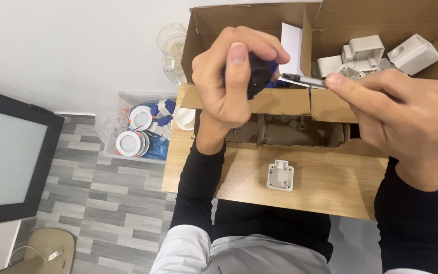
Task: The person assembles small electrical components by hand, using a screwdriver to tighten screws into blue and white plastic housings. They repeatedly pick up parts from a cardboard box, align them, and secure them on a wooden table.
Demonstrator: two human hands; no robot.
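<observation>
Left hand (229,76) clamped on screwdriver (259,76); right hand (406,111) pinching its shaft (302,81) above table's far edge (188,167); likely bit adjustment, needing steady alignment.

Matt white plastic box (280,175) on smooth wooden table (330,187), beside brown cardboard carton (259,101).

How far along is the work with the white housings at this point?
Looks early. One white housing lies open on the wooden table, apart from the rest. In hand: the left hand grips a screwdriver handle while the right hand pinches its metal shaft. Several housings remain in the cardboard box.
</observation>
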